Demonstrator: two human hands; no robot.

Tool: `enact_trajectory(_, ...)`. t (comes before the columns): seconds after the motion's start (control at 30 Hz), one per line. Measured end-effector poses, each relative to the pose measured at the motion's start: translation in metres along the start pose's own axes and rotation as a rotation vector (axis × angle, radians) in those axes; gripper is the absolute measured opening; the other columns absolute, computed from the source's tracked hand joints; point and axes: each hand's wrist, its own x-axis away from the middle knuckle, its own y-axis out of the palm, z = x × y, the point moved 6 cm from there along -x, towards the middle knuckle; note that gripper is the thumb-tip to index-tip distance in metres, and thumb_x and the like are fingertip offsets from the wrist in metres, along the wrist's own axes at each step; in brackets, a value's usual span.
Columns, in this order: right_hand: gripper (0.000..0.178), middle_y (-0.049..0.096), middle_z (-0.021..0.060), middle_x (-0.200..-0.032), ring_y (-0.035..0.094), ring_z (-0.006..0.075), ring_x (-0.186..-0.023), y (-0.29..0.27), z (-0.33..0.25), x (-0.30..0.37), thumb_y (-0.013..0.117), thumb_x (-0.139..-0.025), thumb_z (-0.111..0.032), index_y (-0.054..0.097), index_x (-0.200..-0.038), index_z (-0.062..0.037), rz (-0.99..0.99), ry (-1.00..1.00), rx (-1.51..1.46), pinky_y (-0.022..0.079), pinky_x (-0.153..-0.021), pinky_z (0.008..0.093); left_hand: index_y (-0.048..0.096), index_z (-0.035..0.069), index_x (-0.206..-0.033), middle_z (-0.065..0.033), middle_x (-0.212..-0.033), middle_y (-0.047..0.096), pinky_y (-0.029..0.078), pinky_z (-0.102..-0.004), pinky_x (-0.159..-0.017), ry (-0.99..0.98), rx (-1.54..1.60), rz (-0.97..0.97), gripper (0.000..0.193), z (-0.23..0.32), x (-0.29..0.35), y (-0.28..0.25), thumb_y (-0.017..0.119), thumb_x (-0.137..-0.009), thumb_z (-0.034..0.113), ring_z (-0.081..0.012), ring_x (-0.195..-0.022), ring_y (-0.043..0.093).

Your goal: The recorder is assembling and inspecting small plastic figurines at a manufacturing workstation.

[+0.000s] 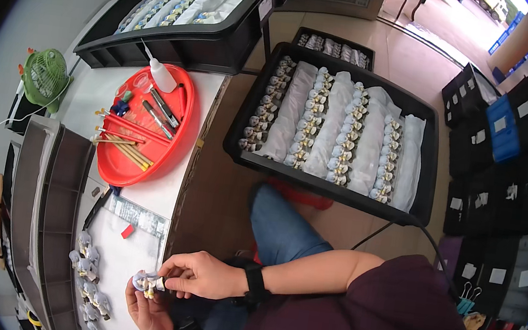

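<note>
Figurine (148,285) looks light, stiff, prob. fragile; take by body. L hand (151,318) closed round head, R hand (207,277) pinched on feet, AFAICT.

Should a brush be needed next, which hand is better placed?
Likely the right hand: it is nearer the red tray holding the brushes, while the left hand also supports the figurine.

Green fan (47,76), blue crate (500,138) beside stacked black crates (474,163)
</note>
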Motion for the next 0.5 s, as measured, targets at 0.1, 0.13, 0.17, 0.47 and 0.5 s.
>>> enact_trajectory(0.1,0.022,0.060,0.0054,-0.082,0.058,0.0087,-0.065,-0.004,-0.001,0.000,0.056,-0.086,-0.011,0.053,-0.103,0.0020,0.037,-0.044,-0.041,0.049,-0.058,0.0210,0.038,0.000,-0.121,-0.0148,-0.113,0.052,0.047,-0.0282,-0.083,0.012,0.024,-0.026,0.032,0.001,-0.001,0.005,0.042,-0.092,0.011,-0.0197,-0.099,0.055)
enact_trajectory(0.13,0.022,0.060,0.0054,-0.082,0.058,0.0087,-0.065,-0.004,-0.001,-0.001,0.056,-0.086,-0.011,0.053,-0.103,0.0020,0.035,-0.041,-0.045,0.049,-0.058,0.0210,0.038,0.000,-0.121,-0.0148,-0.113,0.052,0.047,-0.0282,-0.083,0.011,0.021,-0.022,0.032,0.002,0.000,0.004,0.042,-0.092,0.011,-0.0197,-0.099,0.055)
enact_trajectory(0.17,0.022,0.060,0.0052,-0.081,0.058,0.0087,-0.065,-0.003,0.000,-0.003,0.056,-0.086,-0.011,0.054,-0.102,0.0019,0.031,-0.042,-0.038,0.049,-0.058,0.0210,0.038,0.000,-0.121,-0.0148,-0.112,0.052,0.048,-0.0277,-0.083,0.011,0.024,-0.028,0.031,0.003,0.001,0.004,0.042,-0.092,0.011,-0.0195,-0.098,0.055)
enact_trajectory(0.47,0.021,0.060,0.0047,-0.081,0.058,0.0085,-0.066,0.003,0.004,-0.008,0.056,-0.085,-0.013,0.054,-0.100,0.0017,0.002,-0.027,-0.021,0.048,-0.058,0.0206,0.039,0.000,-0.120,-0.0142,-0.110,0.053,0.049,-0.0267,-0.080,0.035,-0.010,0.022,0.031,0.007,0.003,-0.004,0.042,-0.092,0.011,-0.0187,-0.095,0.057)
enact_trajectory(0.5,0.021,0.060,0.0046,-0.081,0.058,0.0084,-0.065,0.003,0.005,-0.008,0.056,-0.085,-0.013,0.054,-0.100,0.0018,0.002,-0.026,-0.019,0.048,-0.058,0.0205,0.039,0.001,-0.120,-0.0140,-0.110,0.053,0.049,-0.0265,-0.080,0.023,-0.003,0.043,0.031,0.007,0.003,-0.003,0.042,-0.092,0.011,-0.0186,-0.094,0.057)
